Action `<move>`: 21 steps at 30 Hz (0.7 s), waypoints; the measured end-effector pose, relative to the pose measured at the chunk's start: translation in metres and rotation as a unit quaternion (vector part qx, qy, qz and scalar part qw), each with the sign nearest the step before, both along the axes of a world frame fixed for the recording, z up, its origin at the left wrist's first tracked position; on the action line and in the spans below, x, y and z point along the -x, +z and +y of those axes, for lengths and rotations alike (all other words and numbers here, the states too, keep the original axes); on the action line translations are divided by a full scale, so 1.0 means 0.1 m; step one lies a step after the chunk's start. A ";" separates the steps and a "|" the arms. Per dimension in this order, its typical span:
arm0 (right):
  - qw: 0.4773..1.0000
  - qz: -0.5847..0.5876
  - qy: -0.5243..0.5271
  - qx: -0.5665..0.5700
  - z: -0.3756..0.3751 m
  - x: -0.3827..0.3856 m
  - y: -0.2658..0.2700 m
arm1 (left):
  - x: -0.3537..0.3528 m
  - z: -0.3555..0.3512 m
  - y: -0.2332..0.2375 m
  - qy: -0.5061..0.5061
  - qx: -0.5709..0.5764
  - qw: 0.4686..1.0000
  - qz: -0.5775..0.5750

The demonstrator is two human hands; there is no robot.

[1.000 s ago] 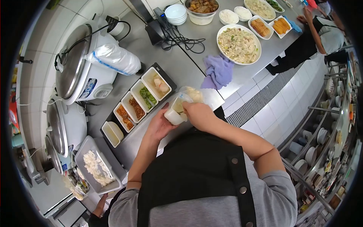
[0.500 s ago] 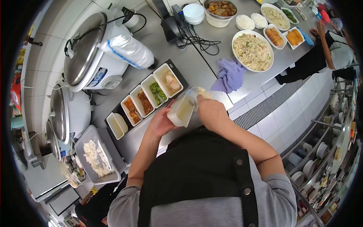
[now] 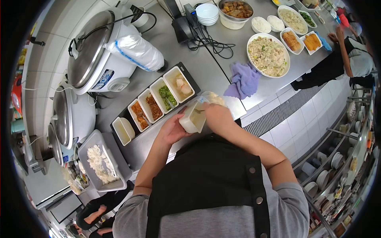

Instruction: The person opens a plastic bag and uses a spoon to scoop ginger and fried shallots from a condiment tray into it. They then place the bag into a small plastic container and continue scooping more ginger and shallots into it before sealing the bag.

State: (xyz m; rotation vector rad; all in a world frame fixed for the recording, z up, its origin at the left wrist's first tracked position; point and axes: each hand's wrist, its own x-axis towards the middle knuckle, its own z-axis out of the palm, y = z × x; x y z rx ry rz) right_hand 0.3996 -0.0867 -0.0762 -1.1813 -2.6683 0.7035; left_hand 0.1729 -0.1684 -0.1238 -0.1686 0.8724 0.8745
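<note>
One held tub (image 3: 191,122), five racked tubs (image 3: 127,127) and one towel (image 3: 243,80) show.

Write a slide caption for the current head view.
Left hand holds a tilted white container, right hand by its opening, beside a black tray of white tubs.

The white tub (image 3: 193,119) now shows more inside, and more of a co-worker (image 3: 94,207) at lower left appears.

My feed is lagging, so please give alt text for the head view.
The left hand holds a white container at a steel counter, the right hand beside its opening. Nearby are a black rack of white tubs and a purple cloth.
</note>
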 end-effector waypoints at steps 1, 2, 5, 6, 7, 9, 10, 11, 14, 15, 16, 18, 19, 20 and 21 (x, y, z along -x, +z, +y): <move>0.997 -0.041 -0.042 0.043 0.05 -0.05 0.06 | 0.02 -0.01 -0.01 0.004 -0.010 1.000 0.003; 0.990 -0.082 -0.080 0.083 0.10 -0.08 0.12 | 0.04 -0.02 0.00 0.012 -0.012 1.000 0.004; 0.999 0.002 -0.046 0.025 0.00 -0.14 0.27 | 0.11 -0.07 0.03 0.017 0.004 1.000 0.001; 0.999 0.001 -0.047 0.024 -0.02 -0.11 0.19 | 0.06 -0.06 0.03 0.017 0.024 0.999 0.014; 1.000 0.015 -0.016 0.019 -0.04 -0.06 0.07 | 0.02 -0.03 0.04 0.015 0.043 0.999 0.025; 0.999 0.026 0.016 0.011 -0.02 -0.08 -0.01 | -0.03 -0.02 0.11 0.010 0.031 0.999 0.025; 0.999 -0.004 -0.035 0.026 0.02 -0.12 -0.02 | -0.04 -0.02 0.13 0.009 0.023 0.999 0.029; 0.995 -0.033 -0.083 0.040 0.06 -0.14 -0.02 | -0.02 -0.03 0.13 0.016 0.021 0.999 0.027; 0.995 -0.016 -0.069 0.064 0.05 -0.24 0.54 | 0.17 -0.21 0.04 0.021 0.017 0.998 0.051; 0.996 0.056 -0.032 0.061 0.02 -0.26 0.59 | 0.24 -0.23 -0.02 0.018 0.006 1.000 -0.005; 0.996 0.055 -0.023 0.062 -0.01 -0.23 0.59 | 0.29 -0.26 -0.07 0.015 -0.009 0.998 -0.062; 0.985 0.128 0.077 0.084 -0.04 -0.14 0.60 | 0.31 -0.31 -0.11 0.028 0.001 0.999 -0.031; 0.985 0.126 0.087 0.083 -0.05 -0.06 0.58 | 0.33 -0.33 -0.11 -0.010 -0.043 0.999 -0.024; 0.983 0.123 0.127 0.058 -0.06 0.05 0.54 | 0.35 -0.36 -0.11 -0.048 -0.088 0.995 -0.016; 0.978 0.119 0.169 0.034 -0.07 0.13 0.48 | 0.32 -0.38 -0.09 -0.036 -0.090 0.995 -0.017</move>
